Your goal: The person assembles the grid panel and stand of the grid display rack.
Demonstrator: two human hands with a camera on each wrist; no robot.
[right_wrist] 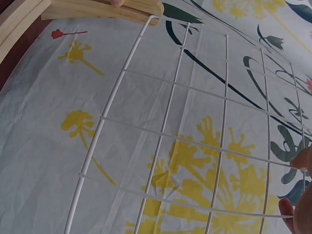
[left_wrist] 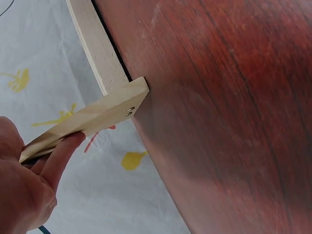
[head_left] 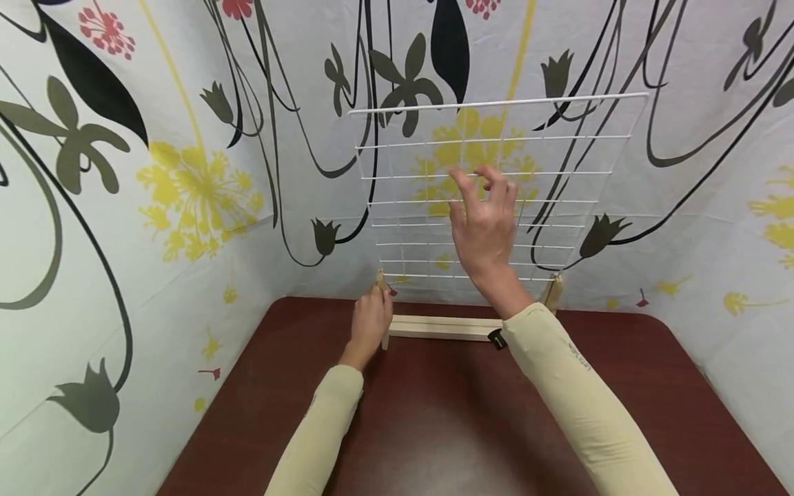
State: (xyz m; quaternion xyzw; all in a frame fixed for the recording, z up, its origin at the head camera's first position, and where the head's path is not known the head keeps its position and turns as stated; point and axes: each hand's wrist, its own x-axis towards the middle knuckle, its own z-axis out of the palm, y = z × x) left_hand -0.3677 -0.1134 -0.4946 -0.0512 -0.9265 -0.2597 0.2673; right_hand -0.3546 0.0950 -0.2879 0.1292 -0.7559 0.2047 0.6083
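Observation:
A white wire grid panel stands upright and leans back above a pale wooden base near the table's far edge. My left hand grips the left wooden upright of that base, its fingers along the wood. Two small metal fasteners show near the upright's end. Higher up, my right hand holds the middle of the grid, fingertips curled at the wires. In the right wrist view, one grid corner meets the end of a wooden upright.
A dark red-brown table lies beneath, and the base is along its back edge. Flower-printed cloth hangs close behind and at both sides. The right upright stands beyond my right forearm; a black piece sits by the crossbar.

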